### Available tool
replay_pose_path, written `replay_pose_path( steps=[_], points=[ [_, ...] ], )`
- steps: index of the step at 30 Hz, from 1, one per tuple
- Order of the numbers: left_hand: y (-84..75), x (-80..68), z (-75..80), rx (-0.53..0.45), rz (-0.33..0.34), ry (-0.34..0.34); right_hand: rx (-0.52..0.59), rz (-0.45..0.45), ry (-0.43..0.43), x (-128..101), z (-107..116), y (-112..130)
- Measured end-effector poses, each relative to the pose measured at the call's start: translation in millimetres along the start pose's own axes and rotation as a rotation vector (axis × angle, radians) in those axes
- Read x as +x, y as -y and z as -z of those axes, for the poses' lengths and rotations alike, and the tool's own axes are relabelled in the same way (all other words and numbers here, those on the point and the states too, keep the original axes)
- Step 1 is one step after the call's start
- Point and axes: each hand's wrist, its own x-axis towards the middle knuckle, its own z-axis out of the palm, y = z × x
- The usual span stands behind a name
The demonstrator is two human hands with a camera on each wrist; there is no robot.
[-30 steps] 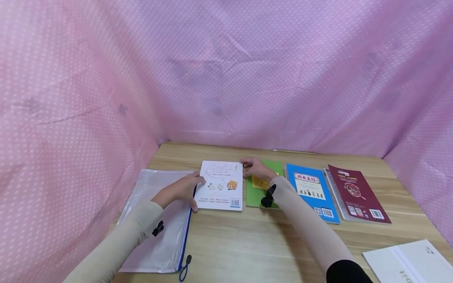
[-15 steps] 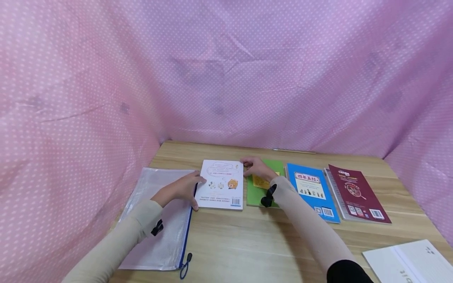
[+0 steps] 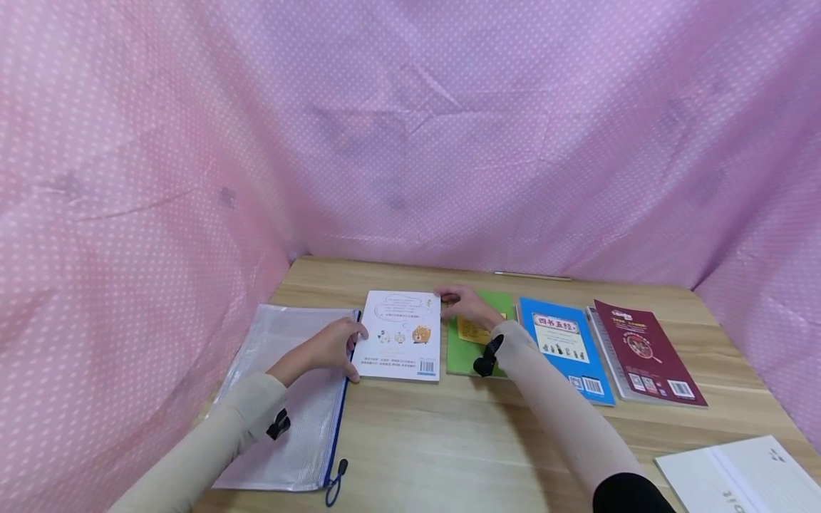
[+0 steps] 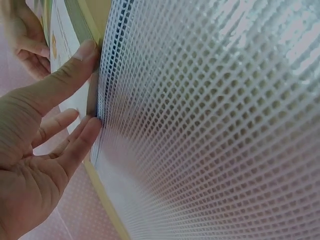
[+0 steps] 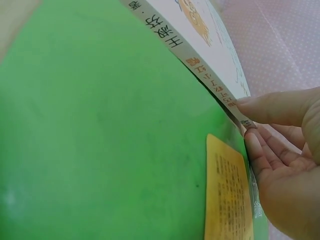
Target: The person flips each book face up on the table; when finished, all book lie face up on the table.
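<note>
A white book [image 3: 398,345] with cartoon animals and a barcode lies flat near the middle of the table. My left hand [image 3: 335,348] is at its left side, over the zip edge of a clear mesh zip pouch [image 3: 282,413]. In the left wrist view, the thumb [image 4: 85,52] touches the book's page edge, and the other fingers reach the pouch's border. At the far right corner, my right hand [image 3: 467,306] touches the book's spine [image 5: 200,70] with thumb and fingertips. Under that hand and wrist lies a green book [image 3: 465,360] with a yellow label.
Right of the green book lie a blue book [image 3: 564,349] and a maroon book [image 3: 644,349] on a spiral-bound one. A white notebook [image 3: 744,474] is at the near right. A thin pencil-like stick [image 3: 532,275] lies along the back, before a pink dotted curtain [image 3: 410,142].
My left hand has shifted slightly left along the white book's edge, and more of the pouch's zip shows above it. The books and my right hand stay almost where they were.
</note>
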Motion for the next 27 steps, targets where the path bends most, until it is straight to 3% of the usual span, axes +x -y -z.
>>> replay_pose_path(
  steps=[13, 27],
  points=[
    [1.7, 4.5, 4.5, 0.007, -0.005, 0.052, 0.033, -0.004, 0.01, 0.7, 0.8, -0.4],
    [-8.5, 5.1, 6.7, 0.035, 0.056, 0.093, 0.061, 0.003, 0.005, -2.0, -0.5, -2.1]
  ],
)
